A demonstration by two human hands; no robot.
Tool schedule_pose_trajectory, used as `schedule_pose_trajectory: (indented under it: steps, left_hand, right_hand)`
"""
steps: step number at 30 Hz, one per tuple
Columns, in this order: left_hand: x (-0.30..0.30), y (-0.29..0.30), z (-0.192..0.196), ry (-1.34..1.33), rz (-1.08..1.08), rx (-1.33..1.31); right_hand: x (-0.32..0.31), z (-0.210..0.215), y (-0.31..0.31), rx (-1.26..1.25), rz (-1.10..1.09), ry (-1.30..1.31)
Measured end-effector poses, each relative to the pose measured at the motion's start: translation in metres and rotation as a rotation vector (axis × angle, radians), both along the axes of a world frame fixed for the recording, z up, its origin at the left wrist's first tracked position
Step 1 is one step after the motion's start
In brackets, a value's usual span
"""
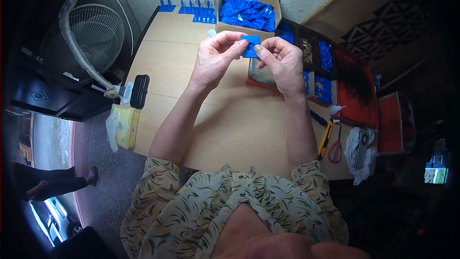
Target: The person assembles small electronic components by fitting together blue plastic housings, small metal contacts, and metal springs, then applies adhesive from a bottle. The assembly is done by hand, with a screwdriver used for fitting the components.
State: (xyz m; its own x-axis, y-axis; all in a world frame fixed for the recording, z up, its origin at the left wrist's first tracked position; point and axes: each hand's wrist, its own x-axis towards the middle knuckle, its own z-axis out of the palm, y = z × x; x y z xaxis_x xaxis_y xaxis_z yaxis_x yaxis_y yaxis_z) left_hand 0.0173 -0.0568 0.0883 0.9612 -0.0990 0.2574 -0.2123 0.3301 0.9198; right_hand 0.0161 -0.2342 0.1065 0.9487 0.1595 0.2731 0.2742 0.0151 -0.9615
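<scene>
Above the far middle of the table, my two hands hold a small flat blue plastic piece between them. The left edge of the piece is pinched by the thumb and fingers of my left hand. My right hand grips its right side, with the thumb on the front. A cardboard box heaped with blue plastic parts stands just behind my hands. Partly under my right hand sits a shallow tray with a greyish surface.
Blue pieces with springs and wires line the table's back edge. To the right are small brass-coloured parts, blue parts and a red tray with black bristles. A yellow cutter, red-handled scissors and white cloth lie nearer. A fan stands left.
</scene>
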Motion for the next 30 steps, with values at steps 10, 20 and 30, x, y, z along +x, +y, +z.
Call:
schedule_pose_trajectory:
  steps: [10,20,30]
  left_hand:
    - [-0.052,-0.012,-0.021,0.103,-0.024,0.021]
    - [-0.140,-0.022,-0.020,-0.440,0.064,0.251]
    - [-0.196,-0.014,-0.030,-0.563,0.090,0.373]
  right_hand:
    - [-0.053,-0.015,-0.015,-0.012,0.041,0.094]
    - [-0.145,-0.008,-0.030,-0.291,-0.030,-0.329]
    - [-0.204,-0.027,-0.027,-0.410,-0.177,-0.686]
